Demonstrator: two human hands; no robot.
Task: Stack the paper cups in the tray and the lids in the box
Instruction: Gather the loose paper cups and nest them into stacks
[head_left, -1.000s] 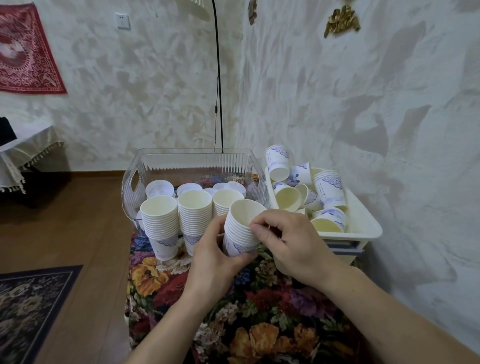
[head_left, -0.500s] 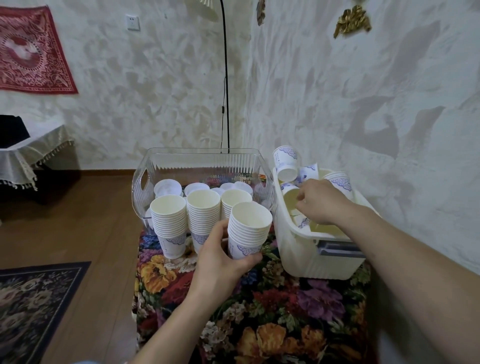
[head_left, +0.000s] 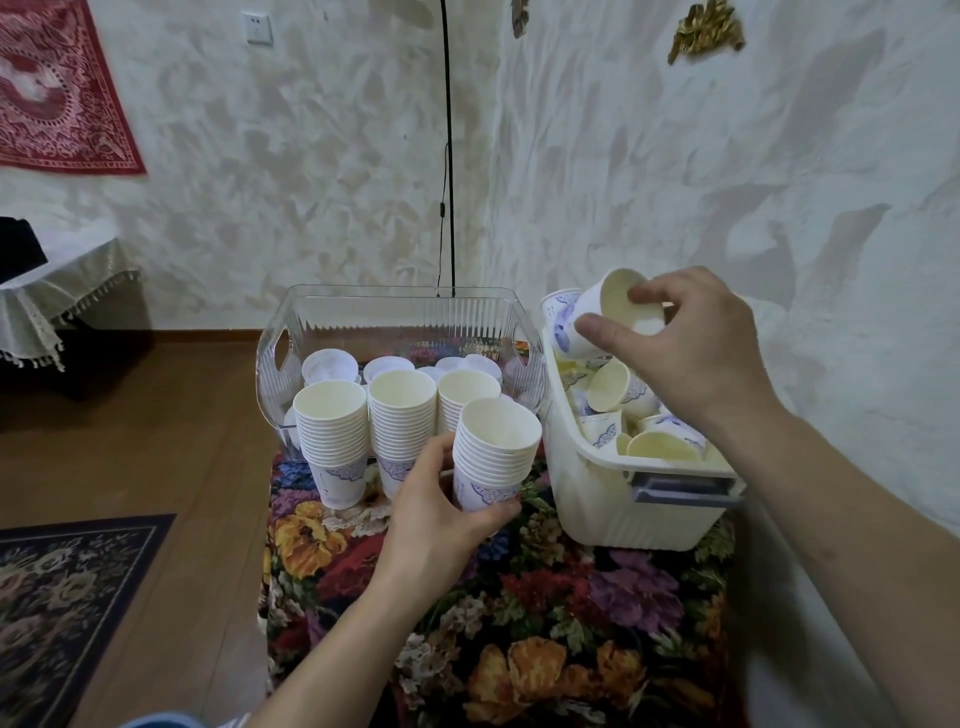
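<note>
My left hand grips a stack of white paper cups with blue print, held upright above the floral tablecloth. My right hand holds a single paper cup tilted on its side, above the white bin that holds several loose cups. Three more cup stacks stand on the table in front of the clear plastic tray, which holds several white lids.
The small table with the floral cloth stands against the textured wall on the right. A black lamp cord hangs behind the tray. Wooden floor and a dark rug lie to the left.
My right hand has left the stack, reached into the white bin and lifted out a single cup. My left hand keeps holding the stack in about the same place.
</note>
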